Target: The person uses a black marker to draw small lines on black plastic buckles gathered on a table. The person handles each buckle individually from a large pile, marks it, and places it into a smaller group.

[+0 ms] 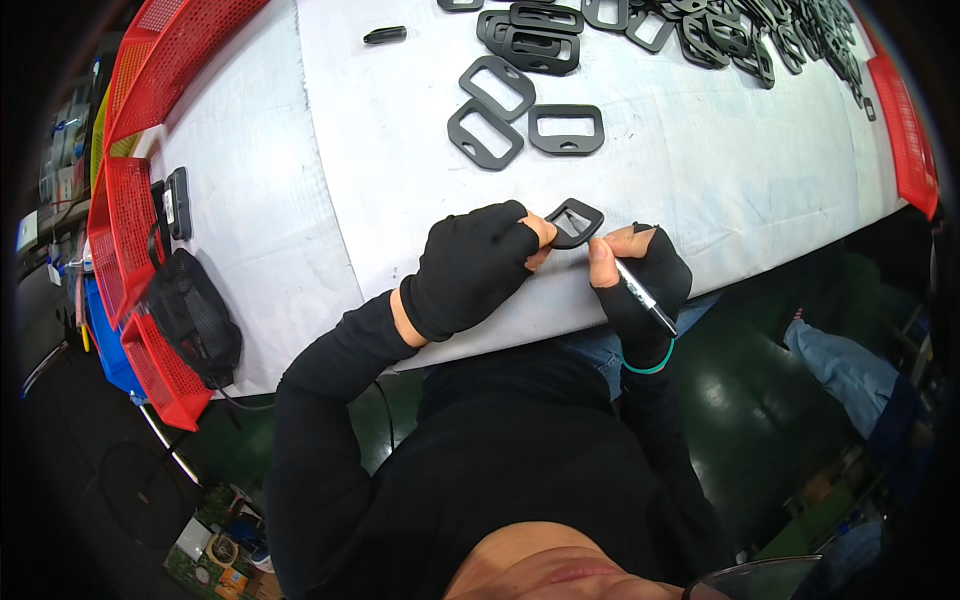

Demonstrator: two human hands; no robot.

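Note:
My left hand (475, 265), in a black fingerless glove, pinches a small black frame-shaped part (594, 218) with a large opening in it. It is held tilted just above the near part of the white-covered table (400, 150). My right hand (655, 275), gloved the same way, grips a silver-and-black marker pen (642, 290). The pen's upper end points at the frame's near right edge; its tip is hidden by my fingers, so I cannot tell whether it touches. Beyond my hands lie a single black frame (566, 149) and two overlapping frames (484, 155).
More black frames (545, 60) form a stack, with a large pile (730, 35) at the far right. A black pen cap (385, 35) lies far left. Red baskets (130, 210) line the left edge, near a black mesh pouch (195, 310). Another red basket (900, 135) stands right.

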